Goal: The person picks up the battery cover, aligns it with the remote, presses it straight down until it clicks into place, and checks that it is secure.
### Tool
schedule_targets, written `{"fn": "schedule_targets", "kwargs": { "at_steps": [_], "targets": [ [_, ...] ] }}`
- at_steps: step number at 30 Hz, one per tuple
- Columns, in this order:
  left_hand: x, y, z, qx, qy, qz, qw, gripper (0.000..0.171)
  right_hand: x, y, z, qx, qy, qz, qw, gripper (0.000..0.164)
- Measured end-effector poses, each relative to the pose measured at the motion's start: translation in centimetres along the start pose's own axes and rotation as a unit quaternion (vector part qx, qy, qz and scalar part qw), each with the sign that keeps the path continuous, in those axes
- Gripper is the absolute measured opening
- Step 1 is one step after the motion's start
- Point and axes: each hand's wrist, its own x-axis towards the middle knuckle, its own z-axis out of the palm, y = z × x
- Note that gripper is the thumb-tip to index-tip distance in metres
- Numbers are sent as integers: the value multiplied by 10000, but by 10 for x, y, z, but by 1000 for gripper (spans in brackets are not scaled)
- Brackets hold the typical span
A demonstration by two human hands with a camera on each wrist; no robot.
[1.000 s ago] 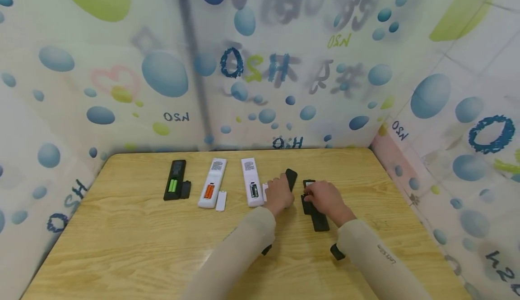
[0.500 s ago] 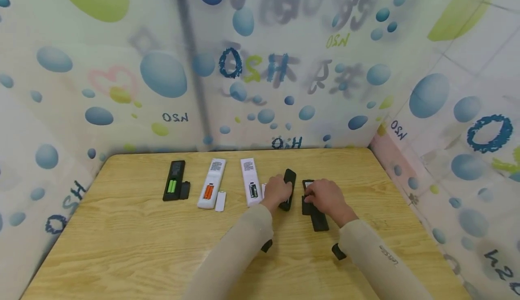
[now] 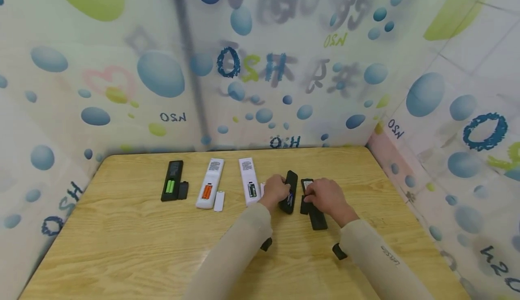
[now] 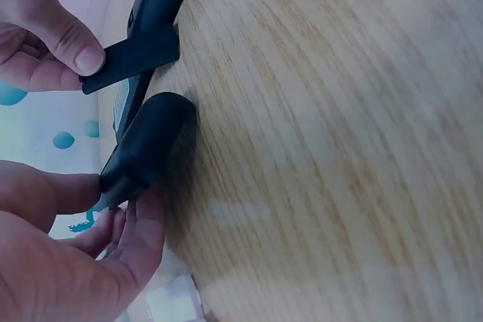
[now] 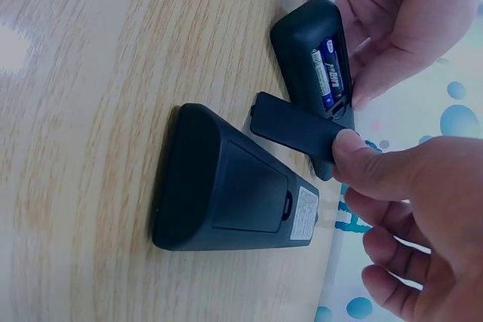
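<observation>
My left hand (image 3: 275, 190) grips the edge of a black remote control (image 3: 290, 196). That remote's battery bay faces up, with blue and silver batteries (image 5: 328, 73) inside, as the right wrist view shows. Between thumb and fingers, my right hand (image 3: 327, 196) pinches a flat black battery cover (image 5: 290, 126), which overlaps the lower part of the held remote in that view. Below the right hand a second black remote (image 5: 249, 186) lies face down on the table, its own cover in place and a white label near one end. In the head view the right hand hides its middle.
To the left lie a black remote (image 3: 174, 173) with green batteries, a white remote (image 3: 214, 173) with orange batteries, and another white remote (image 3: 247, 173) with an uncovered bay. Loose covers, one black (image 3: 183, 190) and one white (image 3: 219, 200), lie beside them. A patterned wall (image 3: 243, 110) rises behind the table (image 3: 142, 246).
The remote in my left hand has turned, so its bay with batteries now shows in the head view. My right hand stays nearly in place with the cover.
</observation>
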Motion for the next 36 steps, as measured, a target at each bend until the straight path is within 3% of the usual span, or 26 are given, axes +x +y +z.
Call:
{"fn": "schedule_targets", "kwargs": {
  "at_steps": [7,18,23,36],
  "targets": [
    [-2,-2,-1,-552,-66,-198,9983,29,-3,-5,-6,26,63,-115,9999,6],
    [-2,-10,-18,-1274,-246,18,9915,39,0,-12,-15,119,173,-126,9997,8],
    [-6,-16,-34,-1942,-458,133,9798,41,0,-15,-18,115,269,-178,9994,10],
    [-19,-46,-70,-2835,-1066,348,9524,45,-3,-43,-21,294,480,-732,9957,6]
  ]
}}
